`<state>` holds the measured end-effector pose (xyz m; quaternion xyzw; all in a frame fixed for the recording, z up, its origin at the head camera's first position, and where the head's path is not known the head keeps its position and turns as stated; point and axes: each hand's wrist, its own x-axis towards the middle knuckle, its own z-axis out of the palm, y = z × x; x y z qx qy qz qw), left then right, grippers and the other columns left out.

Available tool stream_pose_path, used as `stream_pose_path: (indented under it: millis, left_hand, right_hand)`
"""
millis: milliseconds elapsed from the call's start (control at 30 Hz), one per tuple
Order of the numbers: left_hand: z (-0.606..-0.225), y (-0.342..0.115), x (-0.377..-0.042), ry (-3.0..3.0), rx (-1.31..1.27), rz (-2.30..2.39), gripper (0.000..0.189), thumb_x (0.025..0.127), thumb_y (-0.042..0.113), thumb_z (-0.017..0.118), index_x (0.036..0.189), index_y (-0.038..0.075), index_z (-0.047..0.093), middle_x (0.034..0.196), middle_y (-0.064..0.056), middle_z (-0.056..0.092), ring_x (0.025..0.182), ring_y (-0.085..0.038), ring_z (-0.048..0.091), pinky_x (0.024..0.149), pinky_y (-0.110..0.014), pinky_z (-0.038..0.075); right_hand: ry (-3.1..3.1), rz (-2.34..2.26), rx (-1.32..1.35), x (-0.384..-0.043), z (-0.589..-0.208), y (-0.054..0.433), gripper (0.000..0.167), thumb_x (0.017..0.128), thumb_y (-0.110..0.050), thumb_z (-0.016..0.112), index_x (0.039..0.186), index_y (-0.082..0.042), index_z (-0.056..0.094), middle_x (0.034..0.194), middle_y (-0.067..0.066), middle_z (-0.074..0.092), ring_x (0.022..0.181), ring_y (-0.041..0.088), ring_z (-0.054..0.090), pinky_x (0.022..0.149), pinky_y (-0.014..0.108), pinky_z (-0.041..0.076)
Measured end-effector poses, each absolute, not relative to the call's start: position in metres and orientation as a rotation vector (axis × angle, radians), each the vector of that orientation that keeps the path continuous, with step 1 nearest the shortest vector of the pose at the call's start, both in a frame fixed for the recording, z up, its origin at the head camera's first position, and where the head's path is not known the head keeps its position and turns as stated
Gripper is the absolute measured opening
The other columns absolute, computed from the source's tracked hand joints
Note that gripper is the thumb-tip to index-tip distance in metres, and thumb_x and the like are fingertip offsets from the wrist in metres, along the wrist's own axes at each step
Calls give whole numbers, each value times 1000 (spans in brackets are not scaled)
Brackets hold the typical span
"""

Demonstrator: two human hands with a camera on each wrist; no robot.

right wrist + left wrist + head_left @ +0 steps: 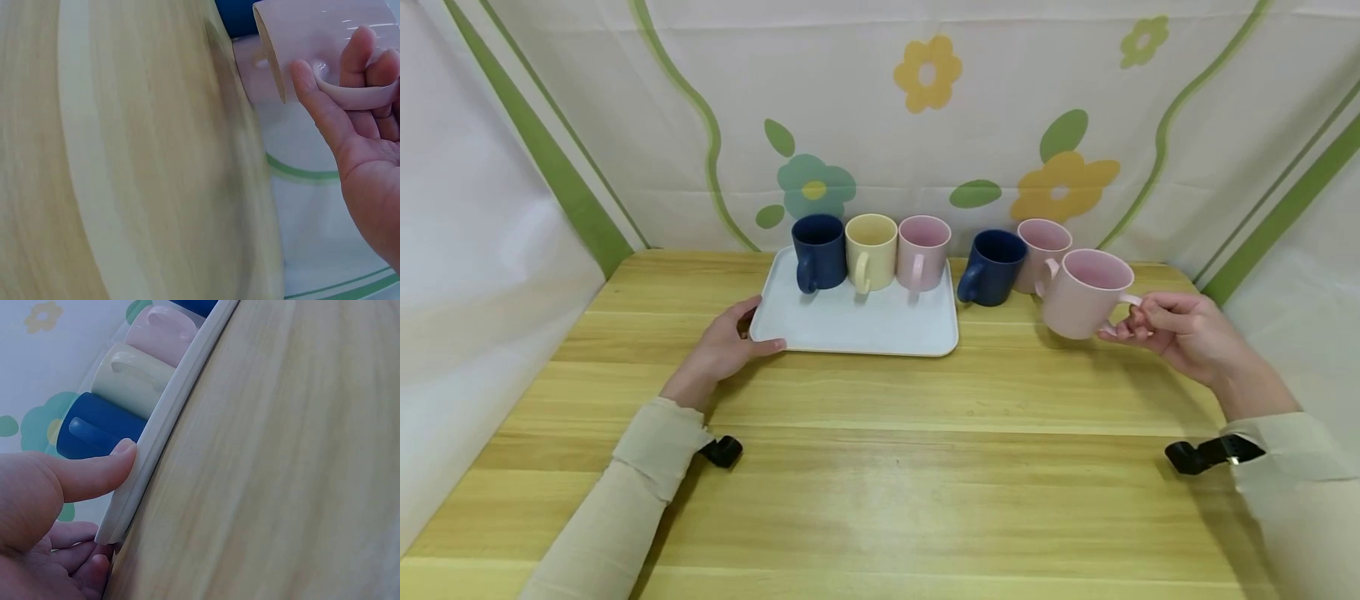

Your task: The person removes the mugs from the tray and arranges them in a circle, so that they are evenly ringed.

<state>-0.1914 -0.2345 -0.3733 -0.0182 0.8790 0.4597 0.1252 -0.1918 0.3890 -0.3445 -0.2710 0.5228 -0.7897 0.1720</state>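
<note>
My right hand (1187,333) holds a pink mug (1078,304) by its handle (356,98), raised above the table with its bottom tipped slightly toward the front. At the left, my left hand (727,343) grips the front left corner of a white tray (857,327). Its thumb lies on the rim and its fingers are at the corner's underside. On the tray's back half, a navy blue mug (830,250), a cream-yellow mug (882,250) and another pink mug (936,258) stand upright in a row, handles facing front.
Right of the tray, a second navy blue mug (1000,279) stands on the wooden table (925,483). Behind it is a third pink mug (1032,265), partly covered by the held one. A flowered curtain (865,108) hangs along the table's back edge.
</note>
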Motion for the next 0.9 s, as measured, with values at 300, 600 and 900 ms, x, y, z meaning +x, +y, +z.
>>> stream_pose_path:
  millis: [300,600,900]
  left_hand:
    - [-372,-234,-190,2565,-54,1327,103,97,28,80,171,6,12,177,-18,22,158,-42,30,131,-56,27]
    - [-372,-235,-190,2573,-57,1324,103,97,28,80,171,6,13,176,-20,23,158,-42,30,131,-56,27]
    - [-371,-235,-190,2562,-52,1334,104,96,29,80,171,7,12,176,-19,23,157,-41,32,131,-56,28]
  right_hand:
    - [1430,-2281,-725,-196,-355,408,42,111,11,21,104,17,61,88,19,68,99,32,77,102,42,62]
    - [1377,-2279,-663,-204,-359,415,41,112,7,22,98,16,60,91,19,64,100,33,75,103,44,61]
    - [1401,-2288,-564,-211,-361,418,40,113,5,24,94,15,58,90,18,62,97,33,74,101,44,62]
